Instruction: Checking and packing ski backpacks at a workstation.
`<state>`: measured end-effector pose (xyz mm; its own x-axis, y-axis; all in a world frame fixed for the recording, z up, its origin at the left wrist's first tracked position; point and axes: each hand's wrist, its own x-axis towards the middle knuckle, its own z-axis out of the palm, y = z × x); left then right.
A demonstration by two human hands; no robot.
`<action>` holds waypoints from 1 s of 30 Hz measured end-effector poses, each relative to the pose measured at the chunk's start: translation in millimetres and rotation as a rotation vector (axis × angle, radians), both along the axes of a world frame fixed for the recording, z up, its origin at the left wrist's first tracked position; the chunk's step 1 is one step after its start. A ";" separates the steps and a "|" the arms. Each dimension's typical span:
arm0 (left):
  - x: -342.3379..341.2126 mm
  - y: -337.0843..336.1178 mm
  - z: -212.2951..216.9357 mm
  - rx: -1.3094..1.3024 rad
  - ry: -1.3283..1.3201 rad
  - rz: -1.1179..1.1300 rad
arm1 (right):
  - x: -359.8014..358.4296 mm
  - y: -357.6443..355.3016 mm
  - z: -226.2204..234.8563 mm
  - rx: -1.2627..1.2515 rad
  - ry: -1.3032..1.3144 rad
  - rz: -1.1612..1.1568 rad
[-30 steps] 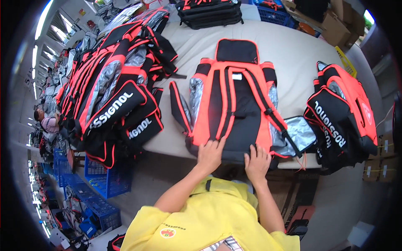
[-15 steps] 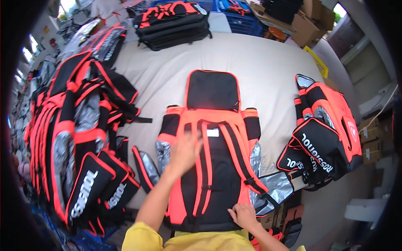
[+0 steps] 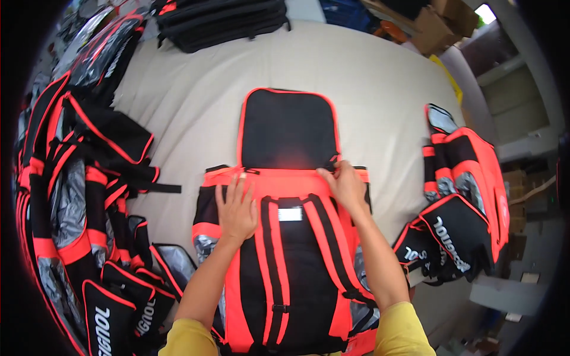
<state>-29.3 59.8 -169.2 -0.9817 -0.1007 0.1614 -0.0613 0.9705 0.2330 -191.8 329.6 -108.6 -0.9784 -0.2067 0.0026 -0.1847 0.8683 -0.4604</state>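
Note:
A black and bright coral backpack (image 3: 306, 255) lies in front of me, its straps and padded back facing up. Its black top flap (image 3: 289, 127) is folded out flat toward the far side. On the upper left of the backpack my left hand (image 3: 238, 210) rests flat, fingers spread, just below a zipper end. My right hand (image 3: 348, 187) is at the flap's lower right corner, thumb and forefinger bent together on the fabric edge beside a small zipper pull (image 3: 334, 158). A white label (image 3: 290, 213) shows between the shoulder straps.
Similar backpacks (image 3: 77, 219) are heaped along the left, and more (image 3: 463, 196) lie at the right edge of the cloth-covered table (image 3: 380, 95). Stacked black bags (image 3: 222, 21) stand at the far side. Cardboard boxes (image 3: 442, 29) are beyond the far right corner.
My left hand has settled flat on the backpack's upper left. My right hand has moved from the bottom edge up to the flap's corner. The view has shifted closer.

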 end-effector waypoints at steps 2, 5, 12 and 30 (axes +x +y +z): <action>1.2 2.2 7.2 0.003 0.000 -0.017 | -25.7 -12.9 -8.8 0.089 -0.111 -0.020; -5.6 8.9 4.4 0.058 0.007 -0.021 | -53.3 -10.8 -21.4 0.237 -0.127 0.048; -1.1 1.0 9.0 0.037 0.009 0.017 | 4.8 -157.8 -28.2 0.094 0.119 0.427; -1.8 8.5 -3.4 -0.012 -0.019 -0.006 | -101.6 68.1 -11.8 -0.941 -0.539 -0.451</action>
<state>-31.2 68.3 -172.6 -0.9852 -0.0932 0.1439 -0.0600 0.9736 0.2203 -293.4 397.7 -120.4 -0.8838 0.0217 -0.4674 0.4675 0.0810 -0.8803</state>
